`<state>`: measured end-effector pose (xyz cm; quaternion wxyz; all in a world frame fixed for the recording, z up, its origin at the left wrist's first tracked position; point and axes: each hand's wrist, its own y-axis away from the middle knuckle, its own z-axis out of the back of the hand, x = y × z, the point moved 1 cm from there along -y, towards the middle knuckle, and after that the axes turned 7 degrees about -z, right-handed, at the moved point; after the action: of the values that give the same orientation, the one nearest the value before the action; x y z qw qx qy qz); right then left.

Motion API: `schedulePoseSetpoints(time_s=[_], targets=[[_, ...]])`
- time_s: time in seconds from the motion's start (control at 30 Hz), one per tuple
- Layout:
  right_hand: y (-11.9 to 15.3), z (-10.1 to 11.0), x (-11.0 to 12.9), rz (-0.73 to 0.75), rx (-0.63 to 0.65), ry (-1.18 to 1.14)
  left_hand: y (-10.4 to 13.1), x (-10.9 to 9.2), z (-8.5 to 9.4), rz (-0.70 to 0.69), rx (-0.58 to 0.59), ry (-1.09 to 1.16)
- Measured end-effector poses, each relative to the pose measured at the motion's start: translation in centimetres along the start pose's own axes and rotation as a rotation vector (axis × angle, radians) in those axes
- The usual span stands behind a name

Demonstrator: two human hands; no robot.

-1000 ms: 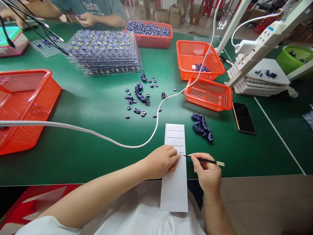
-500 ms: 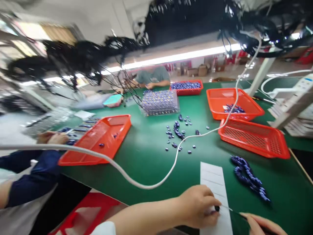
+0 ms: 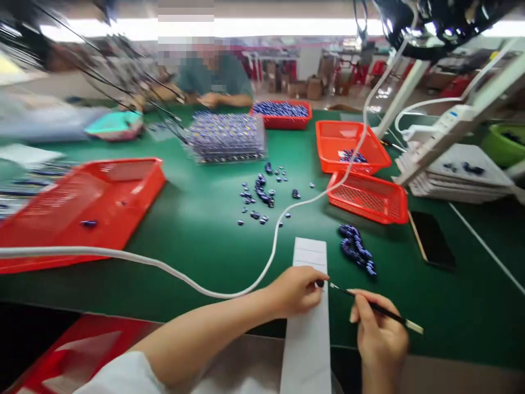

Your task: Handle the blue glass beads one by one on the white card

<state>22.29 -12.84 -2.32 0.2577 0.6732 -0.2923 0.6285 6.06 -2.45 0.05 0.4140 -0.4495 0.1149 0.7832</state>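
Black and small, a bead (image 3: 319,283) sits pinched in the fingertips of my left hand (image 3: 301,290), above a ruled white strip (image 3: 307,339) lying across the near edge of a green table (image 3: 205,246), while my right hand (image 3: 381,328) grips a slim brush (image 3: 381,311) like a pen. Its long axis runs aslant, from the pale handle end, near and right, to the tip, far and left, aimed at the bead just beside it (whether they touch, I cannot tell). The bead's own long axis is too hidden to read. I judge this piece to be midway; loose beads (image 3: 262,191) lie scattered farther off and a doubled row of beads (image 3: 353,246) rests to the right, but which are finished and which are left does not show.
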Motion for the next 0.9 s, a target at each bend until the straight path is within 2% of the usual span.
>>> schedulePoseSetpoints(time_s=[0.13, 0.23, 0.5, 0.77, 0.9], targets=[[0.6, -0.2, 0.1, -0.092, 0.007, 0.056, 0.3, 1.1, 0.0, -0.073, -0.024, 0.09], [1.0, -0.3, 0.3, -0.101, 0.001, 0.08, 0.5, 1.0, 0.1, -0.092, -0.023, 0.103], [1.5, -1.0, 1.6, -0.123, -0.023, 0.173, 0.4, 0.9, 0.1, -0.156, -0.053, 0.03], [1.4, -1.0, 1.6, -0.102, 0.028, 0.23, 0.6, 1.1, -0.4, -0.273, -0.091, -0.093], [1.5, -1.1, 1.7, -0.1, 0.0, 0.265, 0.6, 1.1, -0.4, -0.283, -0.09, -0.096]])
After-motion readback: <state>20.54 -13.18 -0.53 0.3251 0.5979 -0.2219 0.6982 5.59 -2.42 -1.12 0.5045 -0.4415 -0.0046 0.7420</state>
